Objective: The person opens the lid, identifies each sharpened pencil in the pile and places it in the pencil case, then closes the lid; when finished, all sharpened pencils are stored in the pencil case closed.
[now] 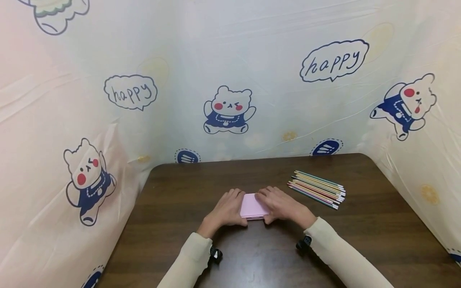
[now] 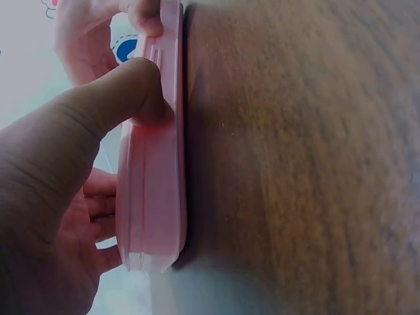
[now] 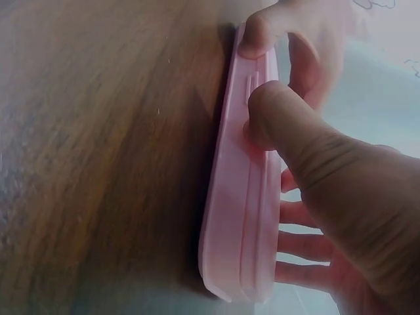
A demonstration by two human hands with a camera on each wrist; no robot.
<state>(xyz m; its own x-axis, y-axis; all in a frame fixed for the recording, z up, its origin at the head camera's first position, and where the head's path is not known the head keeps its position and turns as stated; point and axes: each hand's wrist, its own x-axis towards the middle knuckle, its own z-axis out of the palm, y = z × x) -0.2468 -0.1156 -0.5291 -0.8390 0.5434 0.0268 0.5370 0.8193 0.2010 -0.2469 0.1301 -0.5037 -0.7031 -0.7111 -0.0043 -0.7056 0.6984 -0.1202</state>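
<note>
My left hand (image 1: 226,209) and my right hand (image 1: 281,205) both gripped the pink box (image 1: 251,204), one at each end. This box lay flat on the table (image 1: 180,200), about midway between its left and right edges. Farther, pencils (image 1: 317,189) lay toward the far right corner. Behind the far edge hung a printed cloth (image 1: 180,116).

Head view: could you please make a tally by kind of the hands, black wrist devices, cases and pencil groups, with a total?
Hands: 2 (left hand, right hand)
Black wrist devices: 2
Pink case: 1
Pencil group: 1 (its pencils lie too close to count surely)
Total: 6
</note>
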